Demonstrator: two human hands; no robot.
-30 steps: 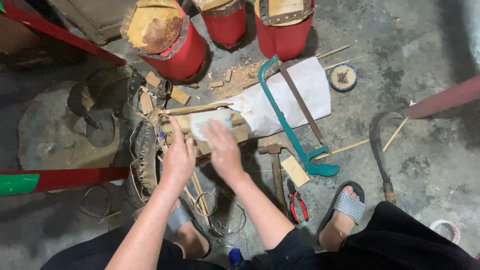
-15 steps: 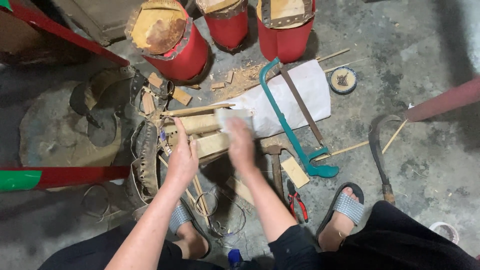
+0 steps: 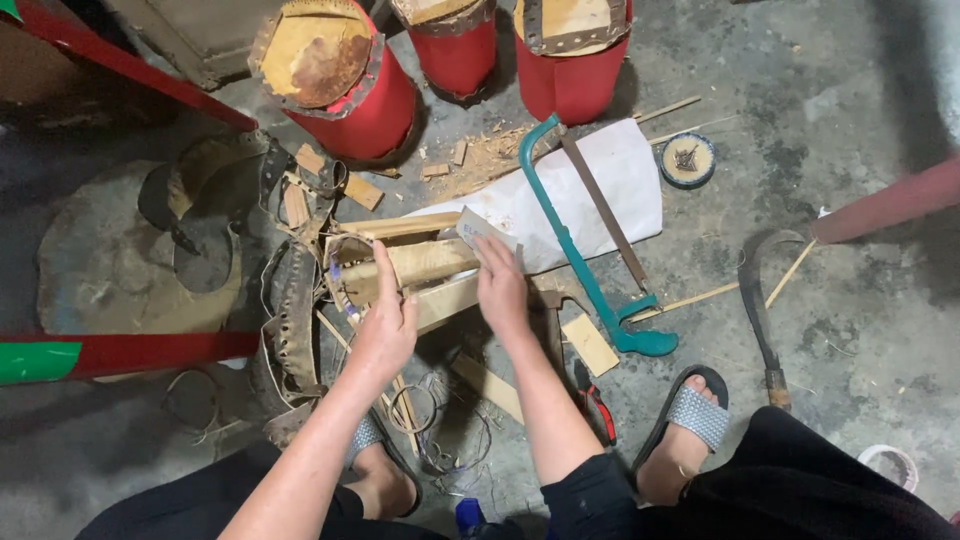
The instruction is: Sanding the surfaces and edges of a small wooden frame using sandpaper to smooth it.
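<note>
My left hand (image 3: 385,320) grips the near end of a bundle of pale wooden slats (image 3: 425,262) lying on the concrete floor. My right hand (image 3: 500,285) presses a small grey sheet of sandpaper (image 3: 482,230) onto the upper side of the slats. A teal-framed hacksaw (image 3: 590,250) lies just right of my right hand, across a white cloth (image 3: 600,185). Loops of thin wire (image 3: 440,420) lie between my forearms.
Three red drums (image 3: 355,85) stand at the top. Curved leather pieces (image 3: 290,310) lie to the left by a red bar (image 3: 150,350). A hammer, red-handled pliers (image 3: 597,405), a sickle (image 3: 760,310), a small round tin (image 3: 688,160) and wood scraps surround my sandalled feet.
My right hand has slid the sandpaper along the slats, away and then back toward the middle. My left hand has kept its hold on the bundle.
</note>
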